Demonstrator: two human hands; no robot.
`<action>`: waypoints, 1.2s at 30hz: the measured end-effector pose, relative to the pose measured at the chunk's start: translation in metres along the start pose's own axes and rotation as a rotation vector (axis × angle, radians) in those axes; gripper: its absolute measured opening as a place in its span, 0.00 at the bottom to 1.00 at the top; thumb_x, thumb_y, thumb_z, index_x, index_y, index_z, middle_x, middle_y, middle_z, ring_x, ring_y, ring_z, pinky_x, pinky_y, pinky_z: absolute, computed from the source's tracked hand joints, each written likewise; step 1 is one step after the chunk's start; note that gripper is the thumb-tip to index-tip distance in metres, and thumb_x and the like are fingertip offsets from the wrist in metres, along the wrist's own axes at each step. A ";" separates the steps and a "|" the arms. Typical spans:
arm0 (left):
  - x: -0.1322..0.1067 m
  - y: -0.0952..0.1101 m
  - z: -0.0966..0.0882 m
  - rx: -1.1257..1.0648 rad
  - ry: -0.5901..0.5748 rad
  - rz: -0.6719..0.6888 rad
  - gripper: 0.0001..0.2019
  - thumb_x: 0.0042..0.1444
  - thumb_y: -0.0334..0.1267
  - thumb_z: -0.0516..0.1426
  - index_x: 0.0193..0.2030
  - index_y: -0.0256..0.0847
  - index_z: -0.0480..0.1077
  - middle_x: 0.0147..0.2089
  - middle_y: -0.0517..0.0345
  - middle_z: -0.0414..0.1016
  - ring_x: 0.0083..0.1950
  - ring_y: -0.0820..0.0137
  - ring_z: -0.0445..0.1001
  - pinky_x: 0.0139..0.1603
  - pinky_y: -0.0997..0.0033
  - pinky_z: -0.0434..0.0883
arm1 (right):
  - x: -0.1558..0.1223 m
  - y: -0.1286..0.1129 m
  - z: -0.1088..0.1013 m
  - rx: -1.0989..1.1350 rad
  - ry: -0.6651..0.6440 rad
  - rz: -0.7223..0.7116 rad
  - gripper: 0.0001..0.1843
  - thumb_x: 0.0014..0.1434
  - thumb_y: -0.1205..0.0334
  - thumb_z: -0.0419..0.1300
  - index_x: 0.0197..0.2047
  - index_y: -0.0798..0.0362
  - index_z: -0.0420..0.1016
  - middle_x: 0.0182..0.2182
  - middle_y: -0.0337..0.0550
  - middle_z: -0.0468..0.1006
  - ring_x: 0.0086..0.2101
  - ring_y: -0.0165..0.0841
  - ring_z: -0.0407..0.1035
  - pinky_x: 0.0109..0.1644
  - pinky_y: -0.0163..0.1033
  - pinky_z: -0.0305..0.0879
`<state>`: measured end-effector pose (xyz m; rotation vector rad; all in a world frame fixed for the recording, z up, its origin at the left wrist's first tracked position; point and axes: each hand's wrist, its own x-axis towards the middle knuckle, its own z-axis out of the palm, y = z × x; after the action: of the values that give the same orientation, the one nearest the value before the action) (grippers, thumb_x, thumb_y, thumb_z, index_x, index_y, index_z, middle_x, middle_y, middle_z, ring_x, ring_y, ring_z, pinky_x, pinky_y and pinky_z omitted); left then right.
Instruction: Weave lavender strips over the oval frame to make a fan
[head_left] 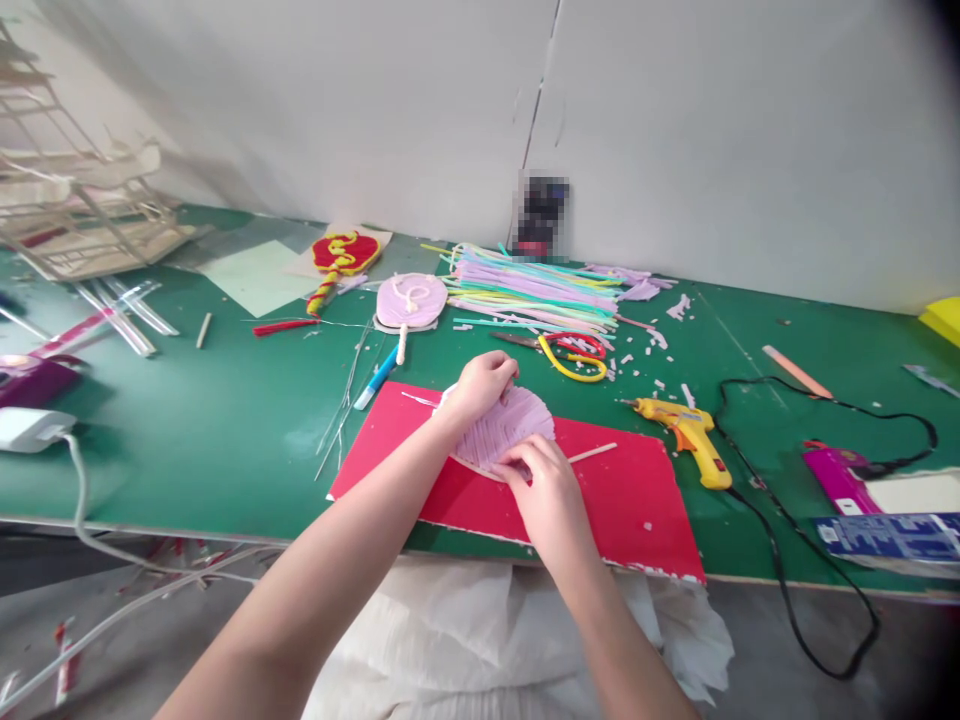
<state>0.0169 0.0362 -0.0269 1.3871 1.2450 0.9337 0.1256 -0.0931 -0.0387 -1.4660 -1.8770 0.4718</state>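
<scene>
A round lilac disc (510, 420), covered in rows of fuzzy strips, lies over a red board (622, 480). My left hand (484, 388) rests on its far left side with the fingers curled and pressed together; their tips are partly hidden. At the near right edge, my right hand (538, 475) pinches the disc's rim between thumb and fingers. A thin pale stick (594, 453) pokes out to the right of the disc. Behind my hands lie a bundle of pastel pipe cleaners (532, 290) and scissors (574, 352) with red and yellow handles.
A yellow glue gun (694, 435) lies right of the board, its black cord looping over the table edge. A lilac fan (411, 303), a red-and-yellow fan (343, 255) and a blue pen-like tool (377, 376) lie behind. A white plug (34, 429) with cable is at left.
</scene>
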 end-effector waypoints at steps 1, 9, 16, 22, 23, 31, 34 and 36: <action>0.000 0.000 0.000 0.002 -0.001 -0.002 0.07 0.51 0.35 0.49 0.24 0.40 0.62 0.14 0.70 0.59 0.13 0.79 0.59 0.18 0.78 0.56 | 0.000 0.001 0.000 0.017 0.002 0.000 0.06 0.58 0.64 0.60 0.29 0.50 0.69 0.30 0.40 0.72 0.34 0.35 0.68 0.38 0.40 0.65; 0.001 -0.003 0.001 0.019 -0.007 0.014 0.07 0.51 0.35 0.50 0.24 0.40 0.63 0.15 0.69 0.60 0.14 0.78 0.61 0.19 0.78 0.57 | 0.004 0.009 -0.023 0.170 0.100 0.163 0.08 0.60 0.56 0.57 0.32 0.49 0.66 0.37 0.44 0.77 0.36 0.35 0.71 0.39 0.39 0.67; -0.002 0.001 0.002 0.032 -0.006 0.039 0.08 0.52 0.35 0.49 0.24 0.40 0.63 0.15 0.69 0.61 0.15 0.78 0.61 0.20 0.78 0.57 | 0.002 -0.008 -0.016 0.618 -0.192 0.407 0.14 0.62 0.47 0.51 0.35 0.48 0.57 0.35 0.45 0.80 0.30 0.35 0.77 0.27 0.36 0.66; -0.002 0.002 0.001 0.033 -0.013 0.033 0.08 0.52 0.34 0.49 0.23 0.40 0.63 0.14 0.69 0.60 0.15 0.78 0.61 0.20 0.78 0.58 | 0.001 -0.015 -0.015 0.793 -0.235 0.386 0.13 0.62 0.47 0.53 0.36 0.47 0.56 0.34 0.44 0.80 0.39 0.38 0.77 0.42 0.43 0.74; -0.002 0.002 0.001 0.035 -0.012 0.034 0.08 0.52 0.34 0.49 0.23 0.40 0.63 0.14 0.69 0.60 0.15 0.78 0.61 0.21 0.78 0.58 | 0.001 -0.015 -0.015 0.808 -0.200 0.377 0.13 0.62 0.48 0.53 0.36 0.47 0.57 0.36 0.44 0.80 0.41 0.38 0.76 0.44 0.44 0.73; 0.000 -0.003 0.001 0.044 -0.026 0.036 0.08 0.51 0.36 0.49 0.24 0.40 0.64 0.14 0.69 0.60 0.15 0.78 0.61 0.21 0.78 0.58 | 0.003 -0.001 -0.017 0.766 0.083 0.318 0.10 0.62 0.52 0.55 0.38 0.47 0.59 0.44 0.47 0.79 0.46 0.36 0.74 0.54 0.50 0.69; -0.002 -0.002 0.000 0.049 -0.028 0.036 0.08 0.51 0.37 0.49 0.23 0.40 0.64 0.15 0.69 0.60 0.16 0.77 0.61 0.20 0.78 0.57 | 0.008 0.013 -0.030 0.702 0.247 0.277 0.10 0.61 0.53 0.56 0.38 0.49 0.61 0.44 0.48 0.79 0.47 0.36 0.73 0.54 0.51 0.68; -0.002 0.000 0.000 0.054 -0.029 0.034 0.08 0.51 0.37 0.49 0.23 0.40 0.64 0.15 0.68 0.60 0.16 0.78 0.61 0.20 0.78 0.57 | 0.010 0.025 -0.042 0.690 0.363 0.256 0.11 0.60 0.52 0.57 0.37 0.49 0.61 0.42 0.48 0.79 0.46 0.37 0.74 0.54 0.52 0.68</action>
<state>0.0161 0.0338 -0.0268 1.4631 1.2363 0.9057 0.1718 -0.0813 -0.0235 -1.2067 -1.0853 0.8143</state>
